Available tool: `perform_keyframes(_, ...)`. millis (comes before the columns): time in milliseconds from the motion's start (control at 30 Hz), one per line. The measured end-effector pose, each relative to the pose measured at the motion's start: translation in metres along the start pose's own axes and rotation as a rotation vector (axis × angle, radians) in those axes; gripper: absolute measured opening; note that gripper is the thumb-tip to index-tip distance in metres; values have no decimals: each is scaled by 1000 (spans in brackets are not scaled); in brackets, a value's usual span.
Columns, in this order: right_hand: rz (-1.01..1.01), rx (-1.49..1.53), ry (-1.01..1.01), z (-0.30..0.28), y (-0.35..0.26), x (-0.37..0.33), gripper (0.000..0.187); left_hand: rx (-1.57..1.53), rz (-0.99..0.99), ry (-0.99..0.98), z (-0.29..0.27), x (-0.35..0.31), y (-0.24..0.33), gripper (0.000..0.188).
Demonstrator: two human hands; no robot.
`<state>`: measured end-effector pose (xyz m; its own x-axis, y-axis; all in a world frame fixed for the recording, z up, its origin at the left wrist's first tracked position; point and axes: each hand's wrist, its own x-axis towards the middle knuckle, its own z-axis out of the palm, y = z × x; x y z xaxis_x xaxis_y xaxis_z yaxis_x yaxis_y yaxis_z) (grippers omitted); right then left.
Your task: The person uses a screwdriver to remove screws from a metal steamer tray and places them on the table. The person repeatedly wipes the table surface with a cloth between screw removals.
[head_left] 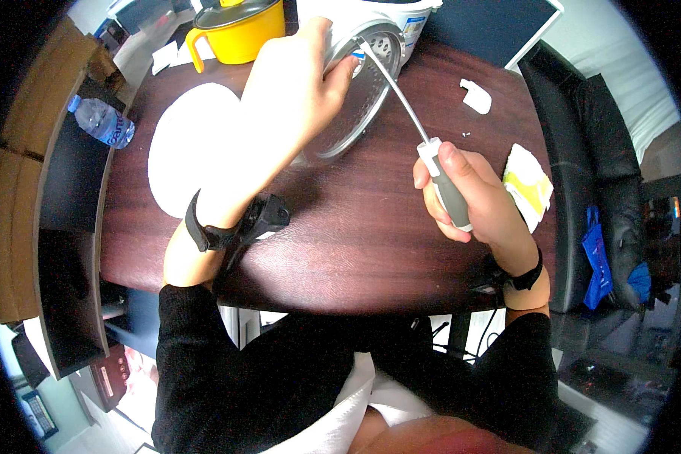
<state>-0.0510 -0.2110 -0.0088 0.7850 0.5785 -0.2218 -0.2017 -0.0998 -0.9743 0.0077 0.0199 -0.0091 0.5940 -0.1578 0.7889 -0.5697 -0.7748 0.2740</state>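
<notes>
My left hand (295,83) grips the rim of a round metal part with a perforated plate (359,91), holding it tilted on edge on the dark wooden table (371,219). My right hand (473,197) is closed around the grey and white handle of a long screwdriver (443,181). Its metal shaft runs up and left, and the tip meets the metal part near its top rim. A white appliance body (401,19) stands just behind the metal part.
A yellow pot with a lid (238,30) stands at the table's far left, a white round disc (181,144) lies left of my arm. A folded white and yellow cloth (528,185) and a small white piece (477,96) lie to the right. A water bottle (102,121) rests on the left shelf.
</notes>
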Motion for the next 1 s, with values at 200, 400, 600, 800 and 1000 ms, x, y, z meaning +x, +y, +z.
perform_keyframes(200, -435, -1036, 474, -16, 2, 5, 25, -11, -9, -36, -7, 4, 0, 35)
perform_keyframes(400, -284, -821, 376, -18, -8, -3, 32, -74, -52, -81, -18, 5, 3, 38)
perform_keyframes(600, -2, 21, -9, 0, -1, -8, 46, -119, -71, 26, -6, 2, 11, 35)
perform_keyframes(800, -25, 86, -26, 13, 7, -5, 52, -104, -74, 89, 5, -3, 20, 31)
perform_keyframes(1000, -115, -282, 106, -8, 3, 5, 36, -54, -73, 97, 1, -1, 16, 31)
